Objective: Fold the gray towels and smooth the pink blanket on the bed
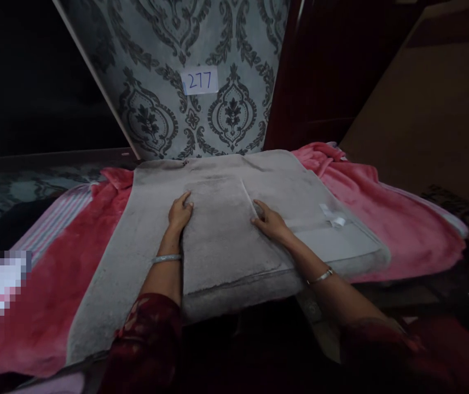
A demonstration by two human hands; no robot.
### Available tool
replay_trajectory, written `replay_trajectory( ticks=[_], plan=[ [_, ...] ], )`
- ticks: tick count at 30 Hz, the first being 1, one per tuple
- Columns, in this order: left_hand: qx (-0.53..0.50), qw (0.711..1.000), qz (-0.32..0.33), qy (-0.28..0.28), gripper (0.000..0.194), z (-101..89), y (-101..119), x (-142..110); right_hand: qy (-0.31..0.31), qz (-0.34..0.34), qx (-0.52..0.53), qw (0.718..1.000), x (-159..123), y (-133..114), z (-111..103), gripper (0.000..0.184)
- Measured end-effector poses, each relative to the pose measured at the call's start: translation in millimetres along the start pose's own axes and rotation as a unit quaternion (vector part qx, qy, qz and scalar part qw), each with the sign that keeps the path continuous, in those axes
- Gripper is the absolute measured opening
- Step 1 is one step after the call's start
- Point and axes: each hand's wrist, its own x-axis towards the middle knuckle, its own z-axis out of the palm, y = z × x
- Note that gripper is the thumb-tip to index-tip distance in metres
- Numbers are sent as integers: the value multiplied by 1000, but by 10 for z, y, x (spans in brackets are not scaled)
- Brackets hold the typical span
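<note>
The big gray cloth (pixel 156 202) lies in the middle, on top of a red and pink blanket (pixel 78 262). The folded part (pixel 221 235) of the gray cloth makes a thick, soft block between the two hands.

The left hand (pixel 180 212) is at the block's 9 o'clock side. Its arm comes up from 6 o'clock, nearly straight. The hand is open, with the thumb and pointing finger spread apart and aimed toward 1 o'clock. The right hand (pixel 272 221) is at the block's 3 o'clock side. Its arm reaches in on a slant from 4 o'clock, and the fingers point to 10 o'clock. This hand is open too, with a gap between the thumb and pointing finger. Both hands are low, right by the edges of the block. I cannot tell if the fingers hidden from view press on it.

Each wrist has a bracelet, and dark red sleeves (pixel 148 339) cover the arms lower down. A small white tag (pixel 336 221) lies on the gray cloth, at 3 o'clock from the right hand. The blanket sticks out at 8 o'clock and 3 o'clock. At 12 o'clock, a paper (pixel 200 80) that says 277 is on a wall (pixel 148 44) with leafy shapes.
</note>
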Motion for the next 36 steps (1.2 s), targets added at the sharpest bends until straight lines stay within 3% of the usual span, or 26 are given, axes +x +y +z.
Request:
replay_trajectory(
  ticks=[5,14,17,20,22,25,30,36],
  plan=[
    [26,1000,0,10,48,-5,93,-85,2,-16,2,1000,-433,5,43,70],
    [106,994,-30,-9,45,-194,444,-281,-6,21,-89,996,-594,-159,-27,58],
    [131,990,42,-29,50,-226,605,-607,33,-17,-119,992,-639,-218,-80,55],
    [142,973,149,-101,56,-137,731,-1110,61,-139,-125,981,-643,-291,-24,53],
    [139,966,165,-144,62,-48,769,-1422,19,-196,-142,970,-643,-315,82,53],
    [219,945,162,-184,65,38,772,-1686,-58,-200,-182,961,-669,-293,241,54],
    [307,914,181,-194,65,21,775,-1696,-94,-180,-204,958,-678,-285,232,56],
    [249,935,210,-141,56,21,724,-1721,-79,-236,-173,953,-475,-572,183,53]
  ],
)
